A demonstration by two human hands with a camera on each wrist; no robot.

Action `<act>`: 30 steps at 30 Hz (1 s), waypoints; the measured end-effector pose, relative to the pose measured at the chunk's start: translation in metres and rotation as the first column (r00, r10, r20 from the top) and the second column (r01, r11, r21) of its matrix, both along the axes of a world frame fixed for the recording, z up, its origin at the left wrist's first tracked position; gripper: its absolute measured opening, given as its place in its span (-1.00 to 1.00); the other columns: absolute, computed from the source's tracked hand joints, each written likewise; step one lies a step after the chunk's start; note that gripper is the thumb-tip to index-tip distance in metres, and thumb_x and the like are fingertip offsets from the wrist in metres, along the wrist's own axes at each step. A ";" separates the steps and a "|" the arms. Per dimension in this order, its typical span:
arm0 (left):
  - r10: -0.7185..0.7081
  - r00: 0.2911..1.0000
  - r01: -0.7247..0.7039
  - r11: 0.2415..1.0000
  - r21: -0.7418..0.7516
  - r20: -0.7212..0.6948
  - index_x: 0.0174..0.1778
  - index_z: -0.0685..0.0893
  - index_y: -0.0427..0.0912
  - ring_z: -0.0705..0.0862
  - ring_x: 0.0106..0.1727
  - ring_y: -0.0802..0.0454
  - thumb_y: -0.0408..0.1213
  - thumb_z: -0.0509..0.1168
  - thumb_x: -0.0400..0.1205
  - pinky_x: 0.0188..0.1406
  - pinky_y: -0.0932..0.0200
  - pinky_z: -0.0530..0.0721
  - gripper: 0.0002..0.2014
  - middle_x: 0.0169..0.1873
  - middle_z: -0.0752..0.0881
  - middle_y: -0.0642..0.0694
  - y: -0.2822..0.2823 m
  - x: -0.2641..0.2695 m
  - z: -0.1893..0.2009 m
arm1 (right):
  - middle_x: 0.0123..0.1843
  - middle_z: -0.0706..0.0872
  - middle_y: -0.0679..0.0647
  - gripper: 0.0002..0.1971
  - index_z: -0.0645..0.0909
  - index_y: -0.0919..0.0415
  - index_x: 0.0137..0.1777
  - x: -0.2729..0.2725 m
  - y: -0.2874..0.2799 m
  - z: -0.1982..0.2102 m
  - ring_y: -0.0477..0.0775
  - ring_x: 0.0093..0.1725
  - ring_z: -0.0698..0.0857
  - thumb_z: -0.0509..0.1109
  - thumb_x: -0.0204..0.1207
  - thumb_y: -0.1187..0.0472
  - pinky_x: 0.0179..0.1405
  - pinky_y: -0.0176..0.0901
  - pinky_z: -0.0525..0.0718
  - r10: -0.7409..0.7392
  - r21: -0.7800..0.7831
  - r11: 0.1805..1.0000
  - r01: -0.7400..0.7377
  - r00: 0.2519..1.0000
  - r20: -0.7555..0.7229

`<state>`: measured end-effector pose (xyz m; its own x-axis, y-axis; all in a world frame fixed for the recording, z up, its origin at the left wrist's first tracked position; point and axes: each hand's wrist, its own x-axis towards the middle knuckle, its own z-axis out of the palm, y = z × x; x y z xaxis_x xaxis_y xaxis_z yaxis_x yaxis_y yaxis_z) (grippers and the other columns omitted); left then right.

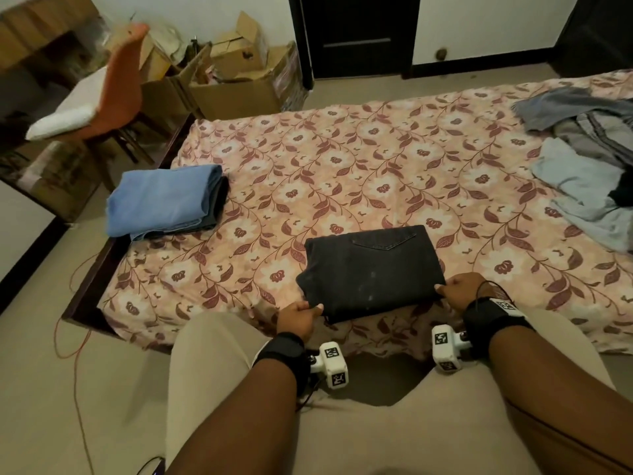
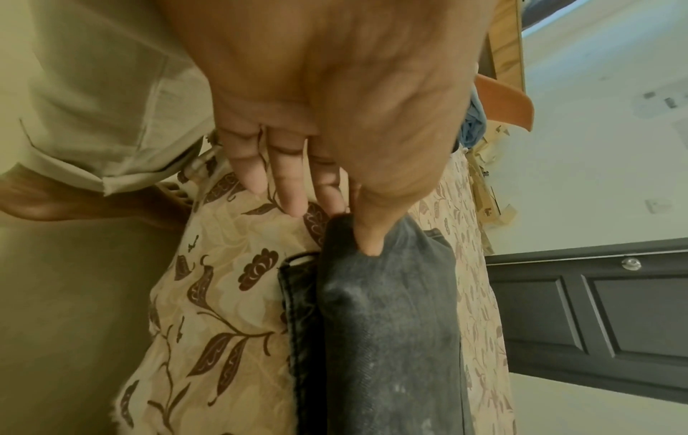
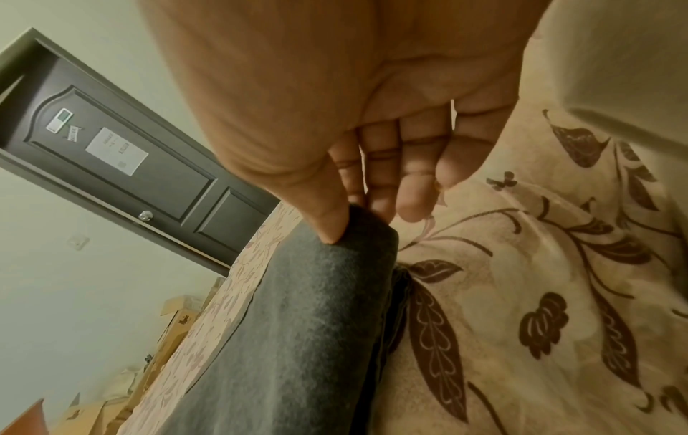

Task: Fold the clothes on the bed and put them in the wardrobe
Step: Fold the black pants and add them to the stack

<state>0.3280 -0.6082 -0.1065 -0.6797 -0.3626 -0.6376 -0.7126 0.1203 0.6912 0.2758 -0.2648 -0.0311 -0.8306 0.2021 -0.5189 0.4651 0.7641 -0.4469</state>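
Observation:
A folded pair of black jeans [image 1: 371,272] lies at the near edge of the floral bed [image 1: 342,159], back pocket up. My left hand [image 1: 301,315] pinches its near left corner, thumb on top of the denim [image 2: 387,309] and fingers underneath. My right hand [image 1: 457,291] pinches the near right corner the same way, thumb pressed onto the dark fabric [image 3: 297,323]. A folded stack [image 1: 164,200] with light blue jeans on top sits at the bed's left end. A heap of unfolded grey and pale blue clothes [image 1: 582,159] lies at the bed's right.
An orange chair [image 1: 102,94] with a white cushion stands off the bed's left end, beside several open cardboard boxes [image 1: 222,73]. A dark door [image 1: 359,32] is in the far wall. An orange cable [image 1: 75,354] runs over the floor at my left.

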 end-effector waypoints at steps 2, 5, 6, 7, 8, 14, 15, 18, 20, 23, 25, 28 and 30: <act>-0.019 1.000 0.020 1.000 -0.020 0.011 0.07 0.81 -0.11 0.73 0.06 -0.23 -0.05 0.55 0.55 0.41 -0.36 0.68 -0.73 0.10 0.83 -0.35 0.003 0.000 0.000 | -0.10 0.79 0.22 -0.70 0.76 0.23 -0.13 0.000 0.000 -0.001 0.28 -0.05 0.73 0.44 0.65 -0.01 0.04 -0.04 0.66 0.017 0.004 1.000 -0.017 1.000 0.006; 0.018 0.999 -0.015 0.998 -0.069 0.046 0.43 0.73 -0.18 0.70 0.39 -0.30 -0.01 0.29 0.79 0.46 -0.12 0.64 -0.59 0.34 0.76 -0.28 0.009 0.010 0.024 | 0.04 0.78 0.26 -0.70 0.77 0.26 0.03 0.000 -0.003 -0.001 0.31 0.05 0.71 0.42 0.66 0.00 0.12 0.00 0.64 0.024 0.021 0.999 -0.024 1.000 0.015; 0.004 1.000 -0.004 0.993 -0.117 0.005 0.48 0.70 -0.17 0.66 0.44 -0.29 -0.02 0.25 0.81 0.48 -0.05 0.60 -0.59 0.38 0.74 -0.25 0.009 0.012 0.029 | 0.07 0.78 0.27 -0.69 0.77 0.28 0.06 0.000 -0.004 -0.002 0.32 0.07 0.71 0.41 0.67 0.00 0.15 0.02 0.64 0.022 0.034 0.999 -0.023 1.000 0.022; 0.019 1.000 -0.021 0.987 -0.162 -0.009 0.45 0.73 -0.15 0.66 0.42 -0.26 -0.04 0.27 0.81 0.44 0.03 0.58 -0.62 0.35 0.75 -0.22 0.010 0.011 0.035 | 0.10 0.79 0.29 -0.68 0.77 0.30 0.08 0.000 -0.004 -0.001 0.34 0.09 0.71 0.41 0.67 0.01 0.17 0.04 0.65 0.016 0.051 0.999 -0.017 1.000 0.021; 0.033 0.999 -0.040 0.985 -0.170 -0.042 0.35 0.80 -0.13 0.69 0.35 -0.22 -0.04 0.33 0.78 0.34 0.10 0.59 -0.66 0.26 0.79 -0.18 0.010 0.009 0.039 | 0.11 0.79 0.31 -0.67 0.77 0.33 0.09 0.000 -0.005 0.000 0.36 0.11 0.71 0.41 0.67 0.03 0.19 0.05 0.65 0.008 0.075 0.997 -0.009 1.000 0.006; 0.024 0.994 -0.048 0.972 -0.231 -0.108 0.47 0.68 -0.16 0.68 0.36 -0.23 -0.06 0.13 0.87 0.35 0.05 0.61 -0.61 0.32 0.75 -0.23 0.004 0.005 0.044 | 0.04 0.81 0.34 -0.66 0.80 0.40 0.01 -0.001 -0.010 0.001 0.36 0.06 0.72 0.42 0.66 0.07 0.18 0.06 0.66 -0.017 0.073 0.997 0.023 0.997 -0.072; -0.033 0.994 0.005 0.963 -0.268 -0.103 0.55 0.59 -0.14 0.66 0.40 -0.22 -0.08 0.07 0.89 0.35 0.03 0.58 -0.60 0.37 0.71 -0.23 0.001 0.009 0.045 | 0.00 0.81 0.32 -0.66 0.80 0.39 -0.02 -0.001 -0.009 0.001 0.31 0.01 0.71 0.43 0.66 0.06 0.13 0.02 0.66 -0.024 0.054 0.998 0.027 0.998 -0.057; 0.044 0.993 -0.071 0.962 -0.265 -0.107 0.53 0.63 -0.11 0.68 0.40 -0.20 -0.11 0.18 0.84 0.35 0.03 0.61 -0.63 0.37 0.73 -0.21 0.000 0.000 0.047 | -0.19 0.74 0.23 -0.67 0.74 0.35 -0.20 -0.002 -0.002 0.002 0.20 -0.17 0.60 0.45 0.65 0.07 -0.05 -0.08 0.53 -0.107 0.069 0.991 0.115 0.988 -0.114; -0.094 0.994 0.068 0.929 -0.363 -0.054 0.57 0.59 -0.10 0.64 0.45 -0.20 -0.14 0.14 0.86 0.42 0.02 0.58 -0.63 0.42 0.69 -0.20 0.004 0.003 0.050 | -0.15 0.72 0.26 -0.68 0.74 0.38 -0.14 -0.002 -0.004 0.002 0.25 -0.13 0.61 0.42 0.64 0.08 -0.02 -0.03 0.54 -0.092 0.106 0.989 0.102 0.991 -0.094; 0.036 0.994 -0.057 0.975 -0.215 -0.100 0.51 0.61 -0.09 0.70 0.34 -0.21 -0.16 0.28 0.79 0.43 -0.08 0.66 -0.64 0.31 0.71 -0.16 0.007 -0.004 0.058 | 0.04 0.79 0.31 -0.68 0.77 0.33 0.01 -0.009 -0.004 0.010 0.22 -0.12 0.63 0.35 0.67 0.06 0.02 -0.04 0.58 -0.043 0.091 0.995 0.043 0.999 -0.009; 0.202 0.967 -0.230 0.957 -0.180 -0.158 0.44 0.63 -0.01 0.71 0.23 -0.13 -0.10 0.47 0.65 0.37 -0.11 0.69 -0.58 0.19 0.69 -0.03 0.009 -0.017 0.069 | 0.04 0.81 0.30 -0.62 0.80 0.35 0.05 -0.024 0.003 0.020 0.27 -0.03 0.72 0.33 0.70 0.02 0.12 -0.01 0.65 -0.046 0.083 0.995 0.052 0.997 -0.070; 0.145 0.940 -0.186 0.977 -0.105 -0.310 0.20 0.73 -0.01 0.71 0.13 0.05 -0.11 0.50 0.63 0.16 0.05 0.64 -0.75 0.09 0.75 0.07 0.012 -0.052 0.098 | 0.00 0.82 0.29 -0.54 0.79 0.41 0.02 -0.057 0.015 0.033 0.37 0.07 0.74 0.45 0.56 -0.08 0.18 0.10 0.67 -0.238 -0.094 0.971 0.222 0.944 -0.228; 0.081 0.928 -0.120 0.989 -0.086 -0.364 0.00 0.80 -0.08 0.72 0.02 0.12 -0.19 0.47 0.66 -0.01 0.17 0.60 -0.93 -0.06 0.81 0.05 0.012 -0.080 0.116 | 0.03 0.83 0.32 -0.38 0.78 0.43 -0.01 -0.082 0.018 0.029 0.40 0.08 0.75 0.44 0.42 -0.23 0.26 0.26 0.70 -0.276 -0.181 0.955 0.233 0.923 -0.269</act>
<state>0.2480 -0.5964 0.0093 -0.8122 -0.4923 -0.3129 -0.4317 0.1466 0.8900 0.1937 -0.2472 -0.0019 -0.8784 0.3686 -0.3040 0.4704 0.5550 -0.6861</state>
